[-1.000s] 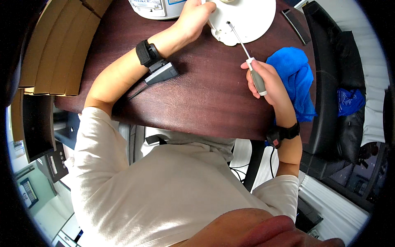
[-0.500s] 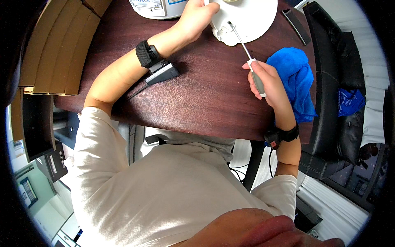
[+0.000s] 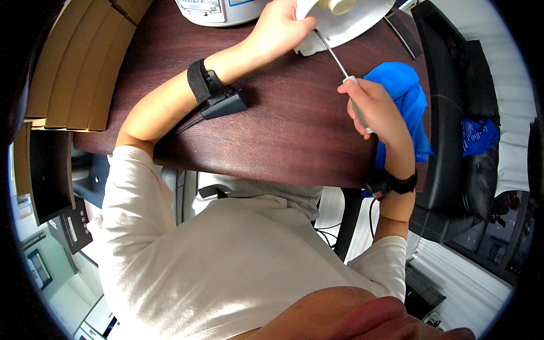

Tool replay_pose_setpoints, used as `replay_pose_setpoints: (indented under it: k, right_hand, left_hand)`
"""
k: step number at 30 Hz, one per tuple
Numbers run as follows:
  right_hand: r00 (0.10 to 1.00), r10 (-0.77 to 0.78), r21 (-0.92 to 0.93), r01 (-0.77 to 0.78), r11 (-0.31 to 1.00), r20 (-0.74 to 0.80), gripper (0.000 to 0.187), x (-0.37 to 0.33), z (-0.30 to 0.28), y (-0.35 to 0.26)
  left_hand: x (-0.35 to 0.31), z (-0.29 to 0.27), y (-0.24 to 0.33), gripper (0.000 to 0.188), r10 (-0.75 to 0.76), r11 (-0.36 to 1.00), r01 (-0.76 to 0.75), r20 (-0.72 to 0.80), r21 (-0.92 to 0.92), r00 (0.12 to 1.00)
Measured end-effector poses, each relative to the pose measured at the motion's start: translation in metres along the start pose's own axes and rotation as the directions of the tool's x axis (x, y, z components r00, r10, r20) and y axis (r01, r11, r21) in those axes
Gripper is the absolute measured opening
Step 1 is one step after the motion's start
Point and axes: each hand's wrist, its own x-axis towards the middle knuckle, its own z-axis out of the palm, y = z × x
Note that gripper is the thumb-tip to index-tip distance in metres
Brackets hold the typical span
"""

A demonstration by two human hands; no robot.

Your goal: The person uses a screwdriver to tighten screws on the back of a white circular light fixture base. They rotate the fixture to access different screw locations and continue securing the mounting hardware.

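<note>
My left hand (image 3: 283, 27) is closed on the edge of a round white plastic cover (image 3: 357, 27) at the top of the view. That cover is tilted, and a cream-coloured knob (image 3: 340, 5) sticks out of it; the picture's edge cuts both off. In my right hand (image 3: 374, 107) is a screwdriver (image 3: 339, 59) with a grey and white handle and a metal shaft. Its shaft points up and left, with the tip at the cover's near rim beside my left thumb. Whether the tip touches the cover I cannot tell. A blue cloth (image 3: 403, 93) lies beside my right hand.
A white appliance (image 3: 224, 12) stands at the table's far side. Cardboard boxes (image 3: 76, 68) line the left. A dark phone-like object (image 3: 403, 35) lies at the far right, near a black sofa (image 3: 445, 107). A small cabled device hangs at my left wrist strap.
The white cover has been tipped up, and my left hand has shifted slightly right with it. My right hand and the screwdriver have turned and moved slightly right.
</note>
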Motion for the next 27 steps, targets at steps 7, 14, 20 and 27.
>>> replay_pose_setpoints:
  k: [7,14,20,27]
  right_hand:
    - [0.992,-0.08,0.261,0.051,0.964,0.102,0.04,0.015,-0.003,0.006]
    - [0.997,-0.077,-0.04,0.077,0.996,-0.002,0.035,0.023,0.007,0.016]
    - [0.82,-0.532,-0.669,0.275,0.69,-0.211,0.035,0.029,0.009,0.026]
    - [0.725,-0.638,-0.698,0.316,0.643,-0.259,0.03,0.027,0.005,0.025]
  left_hand:
    - [0.006,-0.007,-0.012,0.045,-0.014,0.995,0.003,-0.103,-0.103,0.995]
    - [0.003,-0.005,-0.016,0.047,-0.044,0.992,0.023,-0.174,-0.12,0.984]
    - [0.004,-0.007,-0.02,0.043,-0.07,0.995,0.057,-0.171,-0.076,0.983]
    - [0.007,-0.011,-0.021,0.04,-0.067,0.972,0.051,-0.062,-0.231,0.996]
